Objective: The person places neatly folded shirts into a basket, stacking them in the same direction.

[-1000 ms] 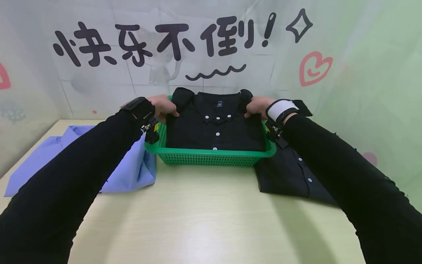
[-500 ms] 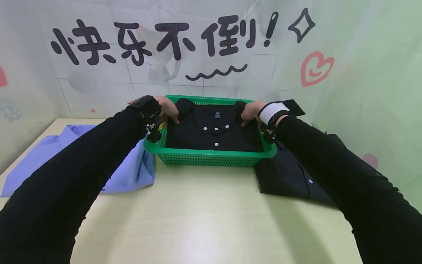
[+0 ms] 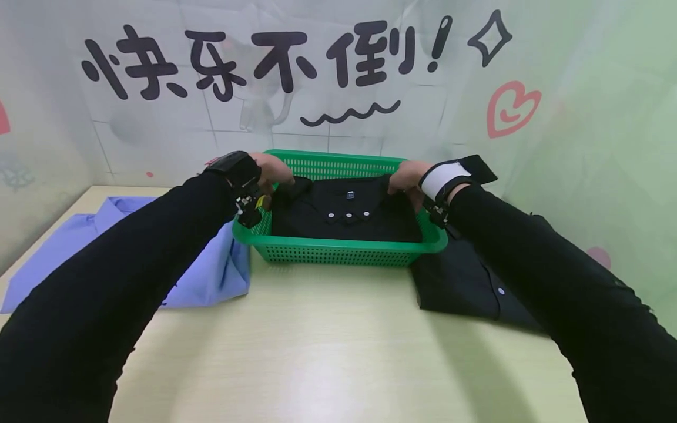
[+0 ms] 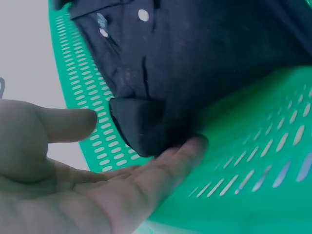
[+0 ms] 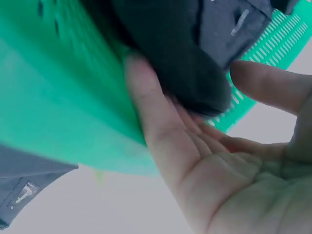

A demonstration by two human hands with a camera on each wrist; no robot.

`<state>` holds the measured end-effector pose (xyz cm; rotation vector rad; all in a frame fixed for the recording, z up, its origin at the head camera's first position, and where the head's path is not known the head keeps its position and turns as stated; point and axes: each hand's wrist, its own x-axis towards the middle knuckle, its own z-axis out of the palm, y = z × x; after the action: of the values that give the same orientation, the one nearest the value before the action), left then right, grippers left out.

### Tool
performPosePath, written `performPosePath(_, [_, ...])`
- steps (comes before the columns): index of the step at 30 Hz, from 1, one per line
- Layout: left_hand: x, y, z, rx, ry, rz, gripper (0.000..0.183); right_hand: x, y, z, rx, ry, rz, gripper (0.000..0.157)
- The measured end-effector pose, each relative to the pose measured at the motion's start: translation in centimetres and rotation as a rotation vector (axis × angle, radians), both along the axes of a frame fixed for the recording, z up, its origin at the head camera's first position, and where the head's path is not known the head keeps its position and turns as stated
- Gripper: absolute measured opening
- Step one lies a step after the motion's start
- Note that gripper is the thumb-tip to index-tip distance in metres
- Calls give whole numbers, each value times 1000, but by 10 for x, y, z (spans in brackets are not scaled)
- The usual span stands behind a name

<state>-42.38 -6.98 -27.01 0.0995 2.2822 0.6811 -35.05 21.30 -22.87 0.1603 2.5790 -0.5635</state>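
Note:
A folded black shirt (image 3: pixel 346 217) with white buttons lies in a green plastic basket (image 3: pixel 338 247), its collar toward the far side. My left hand (image 3: pixel 273 169) is inside the basket's left end. In the left wrist view its thumb (image 4: pixel 70 124) stands apart from the cloth, while the straight fingers (image 4: pixel 161 178) touch the shirt's corner from below. At the right end is my right hand (image 3: pixel 408 177). Its fingers (image 5: pixel 163 114) reach between shirt and basket wall, and its thumb (image 5: pixel 265 84) is close to the cloth at the other side of the corner.
A folded blue shirt (image 3: pixel 211 276) lies on the table (image 3: pixel 317 341) left of the basket. To the right lies another folded black shirt (image 3: pixel 460 288), partly hidden by my right arm. Behind the basket hangs a printed curtain (image 3: pixel 338 82) with black lettering.
The black shirt has sunk down into the basket from above its rim. Both hands have lowered with it, and the left thumb has come away from the cloth.

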Motion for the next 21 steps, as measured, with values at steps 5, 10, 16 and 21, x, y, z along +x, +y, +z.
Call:
performPosePath(5, [65, 1, 43, 300, -92, 203, 62, 12, -2, 12, -70, 77, -13, 43])
performPosePath(10, [93, -4, 61, 489, -68, 273, 63, 27, -7, 21, -81, 157, 78, 24])
performPosePath(16, [135, -3, 66, 698, 69, 273, 62, 66, -9, 31, -137, 304, 157, 38])
performPosePath(21, [176, 7, 64, 822, 196, 299, 52, 114, -9, 39, -238, 382, 163, 64])
